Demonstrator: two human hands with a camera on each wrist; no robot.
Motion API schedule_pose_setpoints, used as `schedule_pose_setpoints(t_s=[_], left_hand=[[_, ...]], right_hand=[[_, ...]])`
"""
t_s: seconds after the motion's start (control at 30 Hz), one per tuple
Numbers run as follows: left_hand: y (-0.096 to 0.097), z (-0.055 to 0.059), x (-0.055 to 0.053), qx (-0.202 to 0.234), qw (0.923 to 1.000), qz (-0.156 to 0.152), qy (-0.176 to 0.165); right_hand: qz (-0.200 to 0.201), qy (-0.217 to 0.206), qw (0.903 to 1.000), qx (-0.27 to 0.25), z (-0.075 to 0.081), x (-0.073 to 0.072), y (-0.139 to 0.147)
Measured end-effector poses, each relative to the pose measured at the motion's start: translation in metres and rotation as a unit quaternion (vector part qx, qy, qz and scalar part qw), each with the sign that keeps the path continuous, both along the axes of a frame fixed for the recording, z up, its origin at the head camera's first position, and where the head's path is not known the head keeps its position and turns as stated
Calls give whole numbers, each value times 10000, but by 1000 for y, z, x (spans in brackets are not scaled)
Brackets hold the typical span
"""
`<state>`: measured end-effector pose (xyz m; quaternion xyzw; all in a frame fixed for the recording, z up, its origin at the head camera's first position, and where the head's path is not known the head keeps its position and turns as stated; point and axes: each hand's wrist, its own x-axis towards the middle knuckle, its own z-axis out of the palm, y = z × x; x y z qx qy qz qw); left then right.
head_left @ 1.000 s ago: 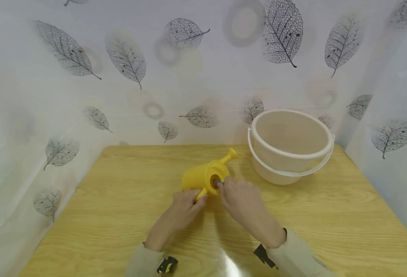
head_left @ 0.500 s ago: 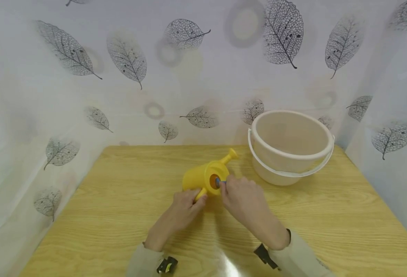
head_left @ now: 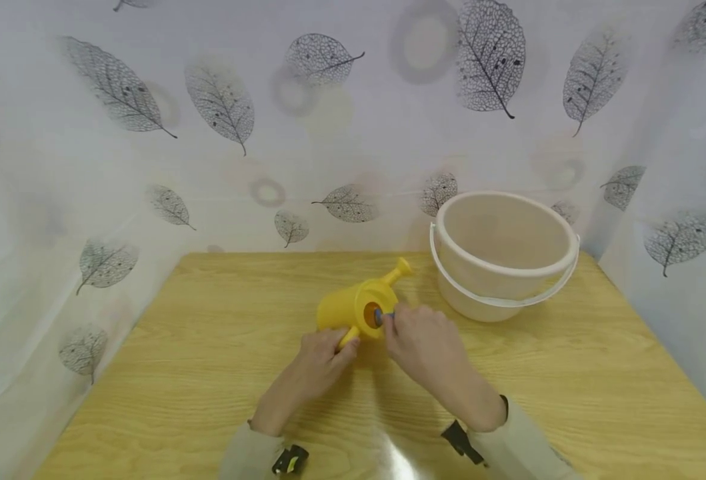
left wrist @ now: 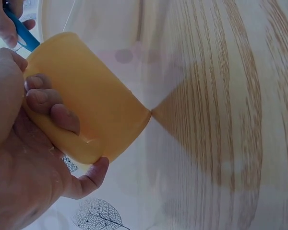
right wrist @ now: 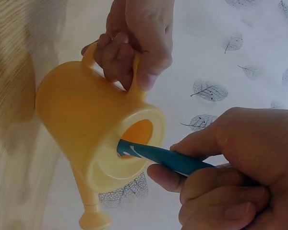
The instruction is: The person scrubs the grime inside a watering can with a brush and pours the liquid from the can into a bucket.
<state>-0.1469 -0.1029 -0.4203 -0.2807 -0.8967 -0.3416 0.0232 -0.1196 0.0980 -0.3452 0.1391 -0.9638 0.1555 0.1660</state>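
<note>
The left hand [head_left: 317, 363] has its fingers curled around the handle of the yellow watering can [head_left: 339, 308], while the right hand [right wrist: 240, 177] grips a slim blue tool [right wrist: 168, 158], fingers folded and thumb along it. The tool's free end is at the can's round opening (the rest of its length is covered by the right hand).

The can is held tilted over the table [head_left: 209, 373], its mouth turned toward the right hand and its base edge meeting the wood. Its spout, flaring at the tip, points up and away toward the pale bucket [head_left: 485, 308], near it but apart. The bucket stands upright at the table's far right, its white handle [head_left: 497, 301] hanging down in front. Behind the table hangs a whitish sheet [head_left: 377, 147] printed with dark leaf skeletons.

The can looks plain, smooth and evenly yellow, with a broad rim partly covering the top around the opening, darker orange inside.
</note>
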Motion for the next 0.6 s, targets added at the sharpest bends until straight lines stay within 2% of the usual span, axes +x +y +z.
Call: schedule_pose_setpoints(t_s=[0.3,0.4,0.47,0.6], left_hand=[[1,0,0,-32,9999,-97,105],[2,0,0,-34,9996,-148,226],[2,1,1,-12,9995,-163,272],[2,2,2,-2,9998,-96,198]], right_hand=[[84,-279,9995,-121,-6,-6,3],[87,-244,9996,-113,-8,-9,4],[149,-83,9998,60,-9,-9,5],[451,297,9949,851,-9,-7,8]])
